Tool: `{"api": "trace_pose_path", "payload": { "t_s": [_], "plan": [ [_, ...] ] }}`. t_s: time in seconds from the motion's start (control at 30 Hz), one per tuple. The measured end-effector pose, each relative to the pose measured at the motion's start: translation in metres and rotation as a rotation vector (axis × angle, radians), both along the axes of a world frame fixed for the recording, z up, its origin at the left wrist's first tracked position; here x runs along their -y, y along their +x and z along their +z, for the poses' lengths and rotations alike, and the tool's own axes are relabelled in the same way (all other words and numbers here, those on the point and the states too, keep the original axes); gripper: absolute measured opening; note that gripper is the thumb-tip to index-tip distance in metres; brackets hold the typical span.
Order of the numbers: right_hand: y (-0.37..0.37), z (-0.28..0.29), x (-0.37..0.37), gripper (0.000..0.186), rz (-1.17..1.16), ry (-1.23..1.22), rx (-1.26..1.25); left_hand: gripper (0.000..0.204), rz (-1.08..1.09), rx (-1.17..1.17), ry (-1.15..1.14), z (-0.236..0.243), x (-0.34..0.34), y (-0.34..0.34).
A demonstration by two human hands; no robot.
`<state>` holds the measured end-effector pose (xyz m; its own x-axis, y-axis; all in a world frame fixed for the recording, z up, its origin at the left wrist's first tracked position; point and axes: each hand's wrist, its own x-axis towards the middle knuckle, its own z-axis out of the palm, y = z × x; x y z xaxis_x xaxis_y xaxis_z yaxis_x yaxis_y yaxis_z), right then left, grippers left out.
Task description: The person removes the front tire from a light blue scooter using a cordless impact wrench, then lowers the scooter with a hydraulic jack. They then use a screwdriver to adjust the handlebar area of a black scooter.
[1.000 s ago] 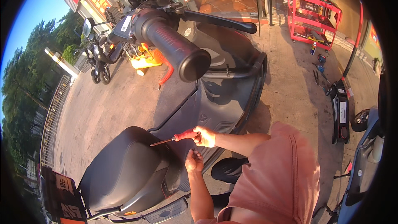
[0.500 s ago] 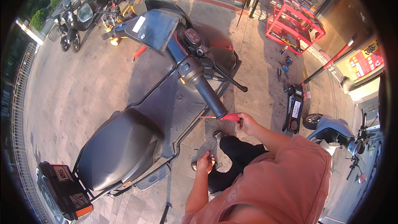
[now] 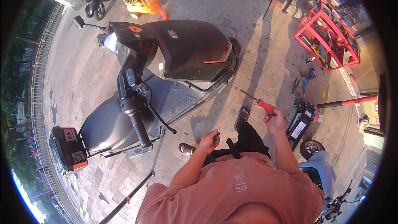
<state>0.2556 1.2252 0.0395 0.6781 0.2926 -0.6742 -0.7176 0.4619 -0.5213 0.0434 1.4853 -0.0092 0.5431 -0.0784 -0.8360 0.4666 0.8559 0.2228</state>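
Note:
My right hand is closed round the red handle of a screwdriver, whose dark shaft points up and to the left, touching nothing. To its left, my left hand is closed with fingertips pinched together. A small dark spot shows at those fingertips, too small to name. Both hands are in front of my body, apart from the dark electric scooter. Its black handlebar grip and brake lever lie left of my left hand. The scooter's seat and black rear box extend toward the left.
Beyond the scooter stands a yellow air compressor with an orange hose. At the right are a red tool cart, a black floor jack with a long handle, and loose tools. Another scooter is close behind on the right. A black pole crosses the lower left.
The screwdriver has moved right, away from the handlebar grip, and its shaft points upward now. My view has shifted, showing the scooter's front. My left hand stays closed.

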Motion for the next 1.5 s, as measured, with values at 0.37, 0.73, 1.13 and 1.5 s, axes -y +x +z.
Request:
{"api": "trace_pose_path", "payload": {
  "t_s": [0.37,0.73,1.13,1.5],
  "plan": [
    [0.211,0.063,0.010,0.029,0.130,0.148,0.134,0.018,0.073,0.230,0.042,0.066,0.066,0.222],
    [0.441,0.075,-0.039,0.030,0.431,0.144,0.186,0.024,0.336,0.105,0.101,0.056,0.035,0.404],
    [0.646,0.057,-0.175,0.026,0.749,0.084,0.061,0.014,0.630,0.009,0.358,0.076,-0.023,0.548],
    [0.900,0.068,-0.405,0.026,1.090,0.057,0.132,0.014,1.168,-0.237,0.377,0.072,-0.158,0.739]
  ]
}}
